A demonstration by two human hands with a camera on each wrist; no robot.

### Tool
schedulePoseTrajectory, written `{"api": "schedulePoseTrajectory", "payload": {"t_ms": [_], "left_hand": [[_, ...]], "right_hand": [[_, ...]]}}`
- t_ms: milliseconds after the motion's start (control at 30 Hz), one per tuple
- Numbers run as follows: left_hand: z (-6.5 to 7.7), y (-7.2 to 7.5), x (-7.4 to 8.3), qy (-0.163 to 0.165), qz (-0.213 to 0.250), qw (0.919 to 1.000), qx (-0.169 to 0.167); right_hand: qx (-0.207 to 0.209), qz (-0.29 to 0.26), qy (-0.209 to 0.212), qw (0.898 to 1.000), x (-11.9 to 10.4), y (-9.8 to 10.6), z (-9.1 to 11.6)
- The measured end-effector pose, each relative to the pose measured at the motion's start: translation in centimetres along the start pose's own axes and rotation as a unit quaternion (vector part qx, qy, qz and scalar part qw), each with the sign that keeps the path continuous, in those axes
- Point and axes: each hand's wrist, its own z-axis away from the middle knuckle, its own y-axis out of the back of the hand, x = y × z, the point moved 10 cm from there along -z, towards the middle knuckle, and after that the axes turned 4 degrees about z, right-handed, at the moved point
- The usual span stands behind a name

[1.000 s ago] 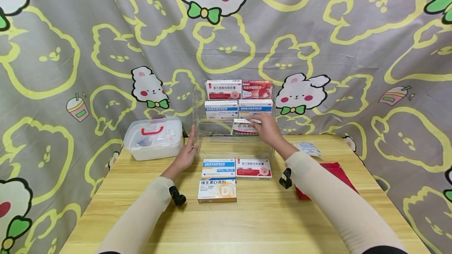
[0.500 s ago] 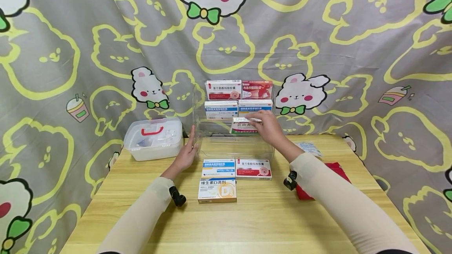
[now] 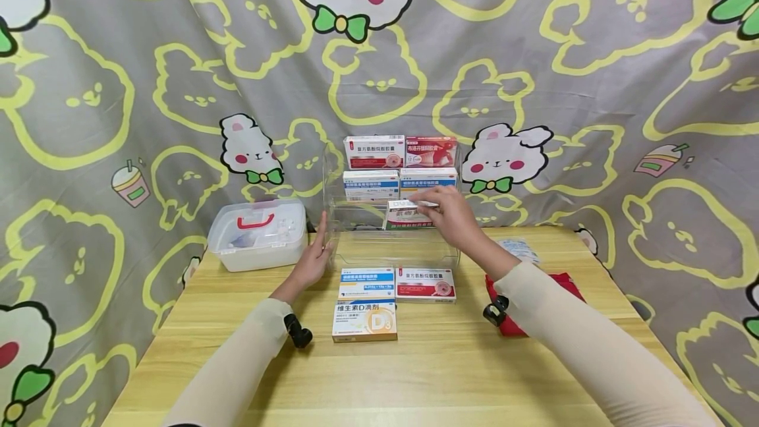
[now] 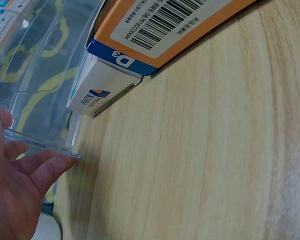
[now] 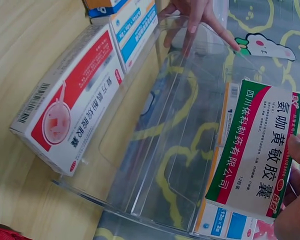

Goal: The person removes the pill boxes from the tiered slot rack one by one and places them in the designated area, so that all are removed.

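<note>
A clear tiered acrylic rack (image 3: 338,242) stands at the back of the wooden table and holds several medicine boxes on its upper tiers. My right hand (image 3: 452,216) grips a green, white and red medicine box (image 3: 406,215) (image 5: 255,150) on the rack's lower tier, at its right half. My left hand (image 3: 314,257) (image 4: 17,187) lies flat with straight fingers against the rack's left wall. On the table in front of the rack lie a blue-white box (image 3: 367,282), a red-white box (image 3: 425,283) (image 5: 70,110) and an orange D3 box (image 3: 364,319) (image 4: 160,25).
A white lidded case with a red handle (image 3: 257,234) sits left of the rack. A red flat item (image 3: 560,292) and a small clear packet (image 3: 518,249) lie right of it. A patterned curtain hangs behind the table.
My right elbow has swung outward to the right while the hand stays on the box in the lower tier, which has shifted slightly left. The left hand has not moved.
</note>
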Motion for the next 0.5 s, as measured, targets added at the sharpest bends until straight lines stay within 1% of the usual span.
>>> {"api": "schedulePoseTrajectory", "payload": {"t_ms": [200,500], "left_hand": [[0.0,-0.1,0.1,-0.002,0.002,1.0,-0.001],[-0.1,0.0,0.3,-0.012,0.001,0.9999,0.009]], "right_hand": [[-0.01,0.005,0.005,1.0,-0.2,-0.3,1.4],[-0.023,0.007,0.015,1.0,0.0,-1.2,3.7]]}}
